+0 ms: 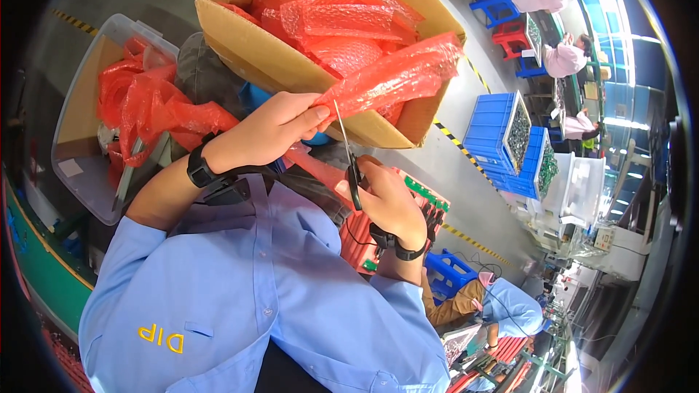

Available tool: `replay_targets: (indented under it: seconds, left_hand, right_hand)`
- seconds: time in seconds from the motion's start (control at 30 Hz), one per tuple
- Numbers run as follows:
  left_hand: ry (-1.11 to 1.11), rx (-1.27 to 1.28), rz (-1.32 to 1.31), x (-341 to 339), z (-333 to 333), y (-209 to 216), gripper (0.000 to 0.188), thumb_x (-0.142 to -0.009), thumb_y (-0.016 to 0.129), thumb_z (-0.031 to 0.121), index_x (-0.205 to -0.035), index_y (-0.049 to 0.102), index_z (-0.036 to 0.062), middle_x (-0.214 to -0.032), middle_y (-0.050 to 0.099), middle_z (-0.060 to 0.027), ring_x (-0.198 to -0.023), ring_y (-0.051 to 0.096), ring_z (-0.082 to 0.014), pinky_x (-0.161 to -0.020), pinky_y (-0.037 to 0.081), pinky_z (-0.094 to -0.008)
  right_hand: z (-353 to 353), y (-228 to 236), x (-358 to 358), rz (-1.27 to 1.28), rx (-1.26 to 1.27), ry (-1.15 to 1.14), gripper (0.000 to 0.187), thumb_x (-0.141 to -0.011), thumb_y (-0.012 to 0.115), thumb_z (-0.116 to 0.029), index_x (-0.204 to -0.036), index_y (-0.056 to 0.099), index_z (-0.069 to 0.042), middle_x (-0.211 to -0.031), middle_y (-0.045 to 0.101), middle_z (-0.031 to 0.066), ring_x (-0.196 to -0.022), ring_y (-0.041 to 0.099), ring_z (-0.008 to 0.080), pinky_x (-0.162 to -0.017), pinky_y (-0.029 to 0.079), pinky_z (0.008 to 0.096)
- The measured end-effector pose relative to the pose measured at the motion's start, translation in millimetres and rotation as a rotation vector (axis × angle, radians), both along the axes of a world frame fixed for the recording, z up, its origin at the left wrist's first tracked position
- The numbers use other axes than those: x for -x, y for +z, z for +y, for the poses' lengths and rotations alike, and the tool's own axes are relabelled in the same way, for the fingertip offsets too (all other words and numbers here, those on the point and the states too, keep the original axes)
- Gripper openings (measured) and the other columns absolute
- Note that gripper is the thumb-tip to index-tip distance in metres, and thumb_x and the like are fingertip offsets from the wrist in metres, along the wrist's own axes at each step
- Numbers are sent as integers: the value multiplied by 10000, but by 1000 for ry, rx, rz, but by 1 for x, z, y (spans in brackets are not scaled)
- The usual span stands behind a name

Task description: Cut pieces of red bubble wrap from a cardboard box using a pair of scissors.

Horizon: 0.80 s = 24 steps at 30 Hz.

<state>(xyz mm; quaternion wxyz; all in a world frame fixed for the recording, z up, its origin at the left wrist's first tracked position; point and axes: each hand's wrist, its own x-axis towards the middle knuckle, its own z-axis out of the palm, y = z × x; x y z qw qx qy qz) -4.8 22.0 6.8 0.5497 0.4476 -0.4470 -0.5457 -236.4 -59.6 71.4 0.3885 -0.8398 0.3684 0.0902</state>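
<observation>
Head view: red bubble wrap [397,76] reaches over the cardboard box [251,47], pinched in your left hand [275,128], while your right hand [392,200] grips scissors [354,176] at its edge. Best pull it taut, left thumb clear of the blades; whether they bite is hard to tell.

A: Support surface?
B: Grey floor [445,178], yellow-black tape lines [466,153] stuck on it.
A: Sitting on it?
B: Blue crates [489,127], right; blue stool [448,276], lower right; red stool [512,38], farther back.
A: Carton [233,38], clear bin [91,195]?
B: Look floor-standing; undersides hidden.
</observation>
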Motion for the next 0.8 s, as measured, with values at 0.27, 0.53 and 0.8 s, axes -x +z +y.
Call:
replay_targets:
  seconds: [0.27,0.53,0.8]
  left_hand:
    - [-16,-2,-79,-4,-2,-1,324,-1101,464,240,-898,541,-1,-684,460,-11,-637,408,-95,-574,367,-281]
    - [41,14,-117,-6,-3,-2,340,-1101,467,257,-926,566,-17,-700,503,-26,-660,454,-110,-597,401,-291]
    - [-39,-77,74,-10,-2,8,332,-1100,476,267,-903,566,15,-681,432,35,-628,377,-67,-560,323,-241]
  right_hand:
    - [-3,13,-7,65,44,25,576,-878,766,-500,-830,643,61,-748,612,214,-710,630,412,-648,464,468]
    - [-5,12,-4,9,45,14,475,-897,786,-359,-797,597,65,-645,477,179,-578,415,289,-578,395,403]
    - [-12,6,4,37,29,9,455,-901,784,-327,-796,579,64,-652,449,165,-578,388,245,-566,382,390]
